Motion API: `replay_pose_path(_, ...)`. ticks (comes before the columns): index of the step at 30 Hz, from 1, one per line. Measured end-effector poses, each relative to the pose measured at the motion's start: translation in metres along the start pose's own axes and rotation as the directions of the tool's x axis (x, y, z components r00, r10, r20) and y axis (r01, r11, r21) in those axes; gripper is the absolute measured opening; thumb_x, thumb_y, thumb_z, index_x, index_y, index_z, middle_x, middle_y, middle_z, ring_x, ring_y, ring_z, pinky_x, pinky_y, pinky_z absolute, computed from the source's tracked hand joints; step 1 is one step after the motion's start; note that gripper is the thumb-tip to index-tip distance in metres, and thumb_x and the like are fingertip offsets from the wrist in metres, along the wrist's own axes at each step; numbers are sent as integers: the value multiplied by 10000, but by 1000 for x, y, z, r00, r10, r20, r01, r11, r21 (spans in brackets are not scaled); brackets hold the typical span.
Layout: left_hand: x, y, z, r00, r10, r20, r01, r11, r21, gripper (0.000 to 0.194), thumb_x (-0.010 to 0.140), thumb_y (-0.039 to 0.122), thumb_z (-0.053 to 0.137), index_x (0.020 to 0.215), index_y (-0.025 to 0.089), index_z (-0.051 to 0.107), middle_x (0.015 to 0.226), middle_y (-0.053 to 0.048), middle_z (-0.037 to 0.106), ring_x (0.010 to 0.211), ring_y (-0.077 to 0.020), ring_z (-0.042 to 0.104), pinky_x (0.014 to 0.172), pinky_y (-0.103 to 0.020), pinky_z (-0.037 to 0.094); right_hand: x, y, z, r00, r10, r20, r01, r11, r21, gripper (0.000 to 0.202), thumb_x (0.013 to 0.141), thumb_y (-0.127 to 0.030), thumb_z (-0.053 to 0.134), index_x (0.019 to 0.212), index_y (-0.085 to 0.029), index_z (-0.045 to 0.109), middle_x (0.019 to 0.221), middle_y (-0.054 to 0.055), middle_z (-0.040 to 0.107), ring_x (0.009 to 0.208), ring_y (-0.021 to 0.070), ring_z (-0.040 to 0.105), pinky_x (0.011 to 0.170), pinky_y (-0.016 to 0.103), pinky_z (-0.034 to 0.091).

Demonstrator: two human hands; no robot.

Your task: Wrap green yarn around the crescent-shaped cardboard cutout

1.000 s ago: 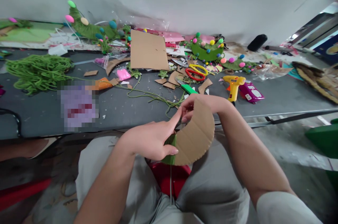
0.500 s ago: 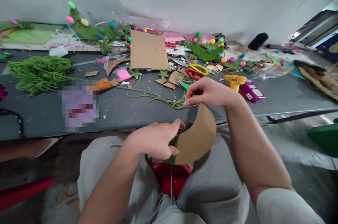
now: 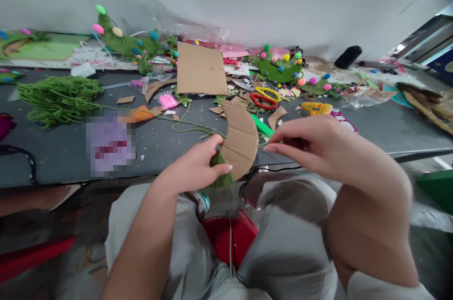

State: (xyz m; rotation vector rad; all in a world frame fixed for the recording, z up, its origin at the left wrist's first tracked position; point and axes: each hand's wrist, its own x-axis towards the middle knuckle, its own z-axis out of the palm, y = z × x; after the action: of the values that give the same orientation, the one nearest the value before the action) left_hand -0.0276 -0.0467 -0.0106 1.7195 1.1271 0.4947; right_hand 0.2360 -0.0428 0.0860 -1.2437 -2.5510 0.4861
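Note:
My left hand (image 3: pixel 200 163) pinches a cardboard crescent (image 3: pixel 241 139) near its lower end, thumb in front and fingers behind. Green yarn is wound around that lower end (image 3: pixel 220 172); the rest of the crescent is bare. Right of it, my right hand (image 3: pixel 307 142) is closed in a pinch at a strand of green yarn (image 3: pixel 264 143). The strand runs behind the crescent across the table, toward a loose heap of green yarn (image 3: pixel 58 99) at the left. Just beyond my right fingertips lies a tool with a green handle (image 3: pixel 262 125).
On the grey table (image 3: pixel 155 149) lie red-handled scissors (image 3: pixel 264 100), a yellow glue gun (image 3: pixel 316 108), a cardboard sheet (image 3: pixel 201 69) and cardboard scraps. Green crescents with coloured pompoms (image 3: pixel 279 71) stand along the wall. A purple pixelated patch (image 3: pixel 110 142) covers something at the left.
The cardboard crescent has risen and moved left with my left hand, now tilted more upright. My right hand has swung to the right, away from the crescent, still pinched.

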Motion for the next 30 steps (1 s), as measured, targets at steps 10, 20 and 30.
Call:
replay_pose_path(10, 11, -7, -6, 955, 3, -297, -118, 922, -369, 429, 828, 352, 776, 1164, 225, 540, 1126, -83, 738, 935, -266, 739, 747, -367, 581, 1, -9, 31, 983, -67, 174, 23, 969, 244, 201, 988, -331, 565, 896, -202, 689, 736, 7, 671, 642, 117, 525, 625, 257, 376)
replay_pose_path(20, 10, -9, -13, 949, 15, -315, -194, 815, -546, 537, 773, 340, 839, 1190, 219, 524, 1061, -69, 773, 1017, -284, 747, 824, -399, 622, 3, 2, 37, 994, 72, 86, -92, 962, 257, 237, 972, -369, 588, 833, -191, 659, 615, -21, 559, 553, 100, 404, 548, 256, 338)
replay_pose_path(30, 9, -10, -15, 956, -31, -292, -166, 763, -624, 537, 771, 374, 839, 1174, 216, 521, 1064, -83, 773, 995, -285, 750, 858, -424, 616, 4, 2, 42, 990, 92, 109, -122, 941, 315, 269, 977, -387, 581, 811, -184, 640, 593, -42, 477, 570, 97, 359, 558, 248, 332)
